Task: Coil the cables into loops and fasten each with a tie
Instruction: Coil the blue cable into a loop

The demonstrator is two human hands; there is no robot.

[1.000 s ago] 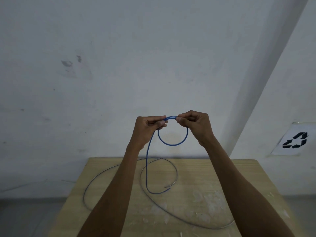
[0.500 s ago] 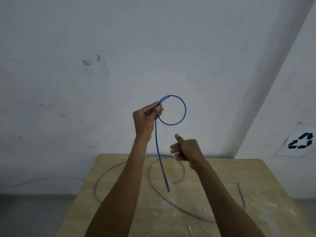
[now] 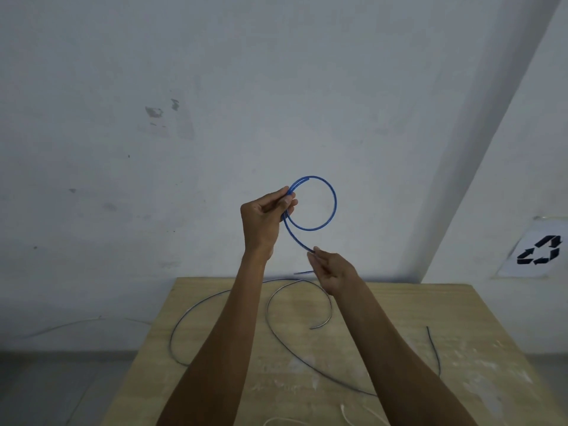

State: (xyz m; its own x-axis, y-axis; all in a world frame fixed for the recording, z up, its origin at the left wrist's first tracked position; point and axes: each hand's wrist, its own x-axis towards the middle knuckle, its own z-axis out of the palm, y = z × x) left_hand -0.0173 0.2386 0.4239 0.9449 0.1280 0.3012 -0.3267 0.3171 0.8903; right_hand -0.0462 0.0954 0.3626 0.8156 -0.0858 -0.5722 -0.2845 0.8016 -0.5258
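1. Closest to the camera, right at the bottom edge, there's a bit of white cord [image 3: 344, 413] lying on the wooden table [image 3: 430, 302]. Only part of it is in view.
2. A long grey cable [image 3: 268, 305] sprawls loose on the tabletop. It makes one big arc on the left side and a smaller open curl in the middle, and both forearms reach over it.
3. Over on the right of the table sits a short dark wire [image 3: 435, 348], well apart from the grey one.
4. Past that, up in the air over the far edge of the table, is the right hand [image 3: 333, 273]. Its thumb and fingertips are pinched together on the tail of the blue cable [image 3: 334, 198]. A short blue stub pokes out just left of this hand, too blurry to tell what it belongs to.
5. The left hand [image 3: 264, 219] is higher and a bit further out. Thumb and fingers are curled in, gripping the blue cable right where it crosses itself.
6. So the blue cable isn't touching the table at all. It forms one round loop standing upright to the right of the left hand, then the tail curves down from that grip to the right hand's pinch.
7. Behind everything is a plain scuffed wall [image 3: 215, 87], with a recycling sign [image 3: 539, 250] stuck on it at the right.
8. Low on the left, off the table, a thin pale wire [image 3: 76, 322] runs along near the wall's base.
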